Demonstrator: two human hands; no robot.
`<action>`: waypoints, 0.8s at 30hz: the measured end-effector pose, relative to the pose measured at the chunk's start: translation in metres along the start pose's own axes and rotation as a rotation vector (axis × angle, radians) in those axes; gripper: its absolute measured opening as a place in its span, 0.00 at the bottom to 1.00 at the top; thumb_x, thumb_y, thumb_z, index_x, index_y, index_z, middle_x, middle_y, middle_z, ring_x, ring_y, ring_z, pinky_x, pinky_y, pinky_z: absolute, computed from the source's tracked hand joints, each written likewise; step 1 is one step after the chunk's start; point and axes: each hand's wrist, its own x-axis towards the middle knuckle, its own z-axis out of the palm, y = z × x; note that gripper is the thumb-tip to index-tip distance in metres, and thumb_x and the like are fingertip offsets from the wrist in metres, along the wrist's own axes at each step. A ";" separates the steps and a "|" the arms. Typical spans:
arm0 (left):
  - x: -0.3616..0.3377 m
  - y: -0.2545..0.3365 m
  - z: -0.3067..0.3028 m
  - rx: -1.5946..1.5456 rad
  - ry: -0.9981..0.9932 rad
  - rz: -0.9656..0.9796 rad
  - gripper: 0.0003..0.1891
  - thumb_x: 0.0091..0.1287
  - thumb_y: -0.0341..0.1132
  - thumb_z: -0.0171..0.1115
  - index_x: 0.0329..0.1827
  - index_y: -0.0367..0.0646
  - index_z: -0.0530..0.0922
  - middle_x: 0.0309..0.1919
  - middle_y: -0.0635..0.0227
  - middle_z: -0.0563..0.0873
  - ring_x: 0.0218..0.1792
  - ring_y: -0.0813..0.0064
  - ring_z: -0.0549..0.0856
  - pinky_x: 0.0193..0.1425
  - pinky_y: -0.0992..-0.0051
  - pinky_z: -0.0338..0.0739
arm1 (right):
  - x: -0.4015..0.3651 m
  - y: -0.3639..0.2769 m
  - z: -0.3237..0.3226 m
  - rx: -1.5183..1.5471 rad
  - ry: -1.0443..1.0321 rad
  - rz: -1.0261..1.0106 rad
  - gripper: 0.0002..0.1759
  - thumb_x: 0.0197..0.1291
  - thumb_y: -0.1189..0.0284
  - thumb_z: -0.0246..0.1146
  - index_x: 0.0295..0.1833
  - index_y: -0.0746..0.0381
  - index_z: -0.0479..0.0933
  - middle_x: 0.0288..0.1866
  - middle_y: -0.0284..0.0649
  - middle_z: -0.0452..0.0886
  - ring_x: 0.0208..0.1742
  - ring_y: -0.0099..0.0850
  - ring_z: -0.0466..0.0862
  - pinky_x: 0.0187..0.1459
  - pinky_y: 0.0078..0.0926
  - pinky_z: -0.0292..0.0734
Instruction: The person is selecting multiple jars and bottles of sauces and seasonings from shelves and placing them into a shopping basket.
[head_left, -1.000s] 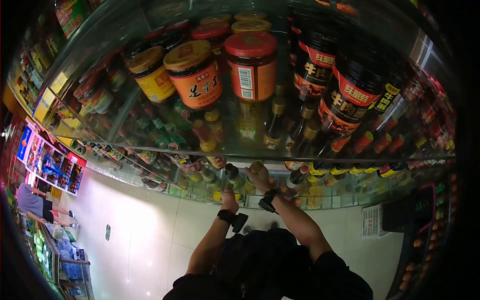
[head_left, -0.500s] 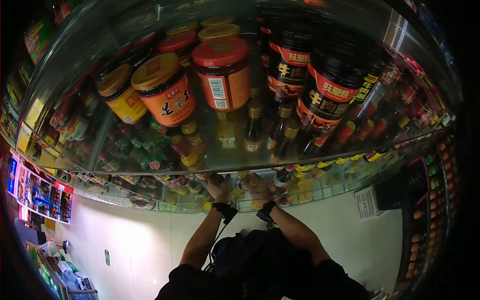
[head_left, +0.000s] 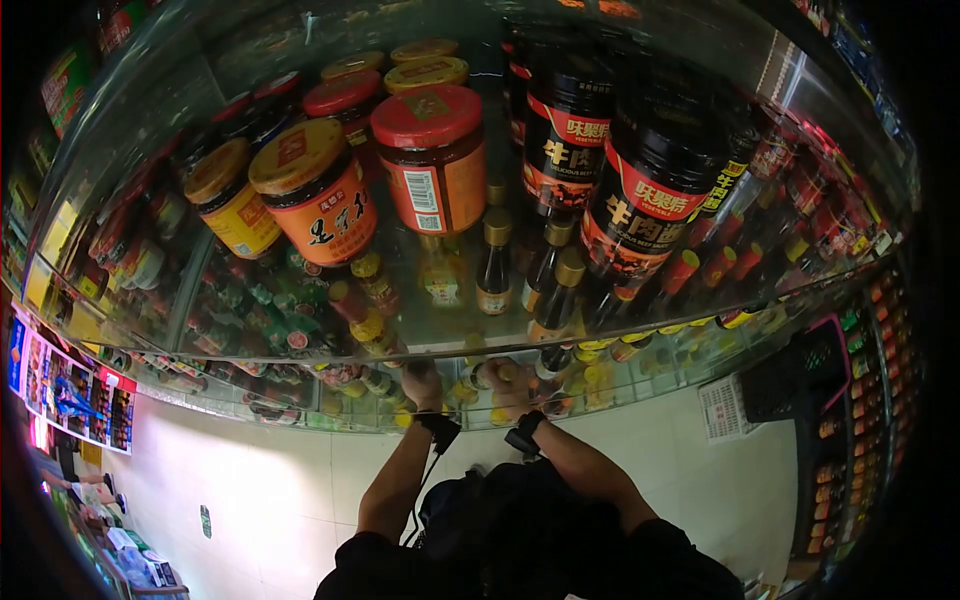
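Note:
Both hands show dimly through the glass of the shelf (head_left: 390, 357), low among bottles on the level beneath it. My left hand (head_left: 424, 390) is closed around something dark at its top, beside small bottles to its left. Curled fingers on my right hand (head_left: 510, 390) hold something that may have a yellowish top; glass and reflections blur it. On the upper shelf, ahead of my hands, stand a red-lidded jar (head_left: 428, 165), an orange-labelled jar (head_left: 315, 195) with a gold lid, and black beef sauce jars (head_left: 645, 195). Gold-capped bottles (head_left: 493, 265) show through the shelf.
A white plastic basket (head_left: 725, 408) sits at the right beside a dark crate (head_left: 795, 375). Stacked jars (head_left: 830, 480) line the right side. Light floor tiles (head_left: 260, 470) lie behind me. Someone's legs and feet (head_left: 105, 492) appear at far left.
The view has shifted slightly, so the jars appear lower and a little to the left. My left hand has moved slightly left, away from the right; both hands stay low at the shelf.

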 end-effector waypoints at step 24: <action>-0.108 0.032 -0.082 -0.536 0.027 -0.642 0.15 0.59 0.40 0.64 0.24 0.37 0.75 0.18 0.72 0.77 0.19 0.81 0.74 0.22 0.76 0.69 | -0.146 -0.065 -0.056 -0.289 0.455 -0.025 0.09 0.53 0.79 0.62 0.23 0.65 0.71 0.20 0.34 0.75 0.21 0.20 0.72 0.24 0.17 0.66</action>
